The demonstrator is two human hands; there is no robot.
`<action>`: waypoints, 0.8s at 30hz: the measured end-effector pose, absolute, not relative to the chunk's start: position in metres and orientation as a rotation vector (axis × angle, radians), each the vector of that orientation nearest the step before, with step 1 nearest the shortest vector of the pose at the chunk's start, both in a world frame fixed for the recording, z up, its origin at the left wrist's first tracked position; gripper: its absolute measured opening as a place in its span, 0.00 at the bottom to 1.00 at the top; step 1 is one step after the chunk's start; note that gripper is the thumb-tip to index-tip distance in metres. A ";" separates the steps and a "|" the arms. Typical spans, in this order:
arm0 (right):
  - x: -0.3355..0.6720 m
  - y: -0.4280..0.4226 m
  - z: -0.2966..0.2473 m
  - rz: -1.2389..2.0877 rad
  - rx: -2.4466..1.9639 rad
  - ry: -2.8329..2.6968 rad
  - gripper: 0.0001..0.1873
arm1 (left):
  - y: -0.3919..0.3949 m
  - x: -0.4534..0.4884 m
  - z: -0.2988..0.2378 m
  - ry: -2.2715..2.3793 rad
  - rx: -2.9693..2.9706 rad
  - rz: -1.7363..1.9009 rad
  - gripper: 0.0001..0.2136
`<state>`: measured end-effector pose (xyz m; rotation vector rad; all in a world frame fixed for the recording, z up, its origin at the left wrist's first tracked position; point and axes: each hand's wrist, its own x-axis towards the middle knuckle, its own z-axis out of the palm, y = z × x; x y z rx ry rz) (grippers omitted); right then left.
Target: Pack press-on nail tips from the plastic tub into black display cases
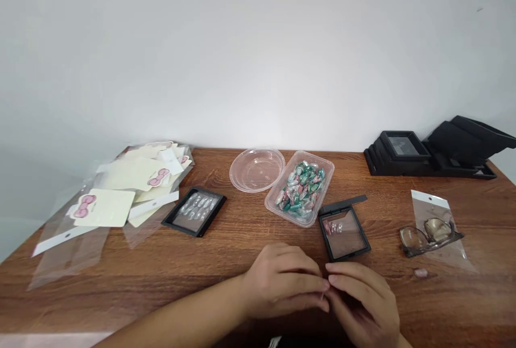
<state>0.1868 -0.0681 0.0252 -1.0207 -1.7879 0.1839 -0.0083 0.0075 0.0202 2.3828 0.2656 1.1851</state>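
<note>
My left hand point(282, 283) and my right hand point(363, 302) meet at the near edge of the wooden table point(201, 267). Their fingertips are pinched together on something too small to make out. Just beyond them lies a small open black frame case point(344, 232) with a few pink press-on nails inside. Behind it stands a clear rectangular tub point(300, 186) full of green, pink and silver press-on nails. A round clear lid point(257, 169) lies next to the tub.
Another black case of silver nails point(194, 211) lies to the left, with cream cards bearing pink bows point(121, 192) and clear bags beyond. At right are glasses point(429, 235) on a plastic bag, a loose pink nail point(420, 272) and stacked black cases point(427, 154).
</note>
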 end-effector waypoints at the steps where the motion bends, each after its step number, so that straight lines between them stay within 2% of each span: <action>1: 0.186 -0.069 0.024 0.185 -1.035 -1.772 0.10 | 0.007 -0.009 0.020 0.289 2.394 1.190 0.10; 5: 0.187 -0.075 0.018 0.182 -1.130 -1.619 0.18 | 0.007 -0.010 0.020 0.352 2.416 1.230 0.08; 10: 0.191 -0.078 0.018 0.362 -1.124 -1.605 0.14 | 0.007 -0.009 0.027 0.268 2.444 1.194 0.07; 14: 0.189 -0.077 0.025 0.237 -1.082 -1.840 0.17 | 0.009 -0.008 0.027 0.263 2.431 1.129 0.07; 19: 0.182 -0.074 0.026 0.226 -1.138 -1.807 0.04 | 0.013 -0.009 0.022 0.308 2.533 1.122 0.07; 24: 0.180 -0.072 0.019 0.314 -1.171 -1.787 0.06 | 0.013 -0.009 0.021 0.344 2.654 1.065 0.09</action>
